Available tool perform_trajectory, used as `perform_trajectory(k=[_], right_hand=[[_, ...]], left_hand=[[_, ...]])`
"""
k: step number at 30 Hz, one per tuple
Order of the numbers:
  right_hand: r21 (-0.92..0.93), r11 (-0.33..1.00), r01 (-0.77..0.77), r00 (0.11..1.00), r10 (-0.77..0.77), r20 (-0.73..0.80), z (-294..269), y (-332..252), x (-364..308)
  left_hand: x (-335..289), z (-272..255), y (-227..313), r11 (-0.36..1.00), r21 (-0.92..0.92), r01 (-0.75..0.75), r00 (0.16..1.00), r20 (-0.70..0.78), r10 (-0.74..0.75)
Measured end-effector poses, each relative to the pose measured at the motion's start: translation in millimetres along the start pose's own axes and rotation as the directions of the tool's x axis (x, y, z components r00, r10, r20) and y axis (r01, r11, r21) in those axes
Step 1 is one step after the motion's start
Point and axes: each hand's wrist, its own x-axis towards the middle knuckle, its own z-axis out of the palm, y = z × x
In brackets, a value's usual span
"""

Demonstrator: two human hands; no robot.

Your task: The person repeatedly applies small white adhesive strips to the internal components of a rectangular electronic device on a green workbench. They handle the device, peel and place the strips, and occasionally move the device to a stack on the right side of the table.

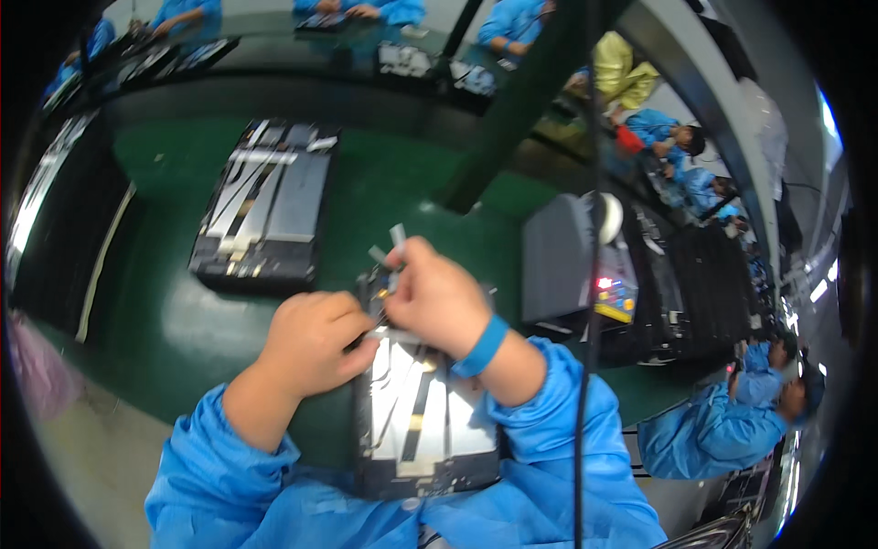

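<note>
An opened flat electronic device (425, 412), with silver battery-like panels and dark ribbon strips, lies on the bench right in front of me. My right hand (437, 297), with a blue band at the wrist, is over its far end and pinches a small pale strip (398, 236) between thumb and fingers. At the device's far left corner is my left hand (315, 343), its fingers curled and thumb drawn in. Whatever its fingertips grip is too small to make out. Both hands partly cover the device's far end.
A stack of similar opened devices (265, 206) stands farther left on the green bench (375, 169). Dark panels (69, 229) stand at the far left. On the right are a grey box with a lit display (567, 261), a tape roll (610, 218) and dark stacks (704, 284). A black cable (585, 393) hangs down nearby.
</note>
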Motion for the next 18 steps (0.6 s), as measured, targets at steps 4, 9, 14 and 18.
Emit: perform_trajectory(k=[4,9,14,18], right_hand=[[0.052,0.998,-0.035,0.999,0.034,0.026,-5.0,2.0,1.5],[0.069,0.996,-0.05,0.998,0.047,0.048,-4.6,4.3,3.9],[0.093,0.995,-0.042,0.997,0.036,0.065,-3.7,7.0,4.4],[0.107,0.994,-0.038,0.996,0.03,0.08,-6.3,5.0,2.1]], left_hand=[[5.4,-3.1,7.4,0.999,-0.019,0.041,0.998,0.04,-0.04],[6.1,-1.8,7.5,0.995,-0.051,0.084,0.993,0.088,-0.08],[4.9,-3.7,8.2,0.995,-0.047,0.085,0.992,0.096,-0.081],[3.8,-1.9,8.9,0.996,-0.052,0.078,0.994,0.077,-0.074]])
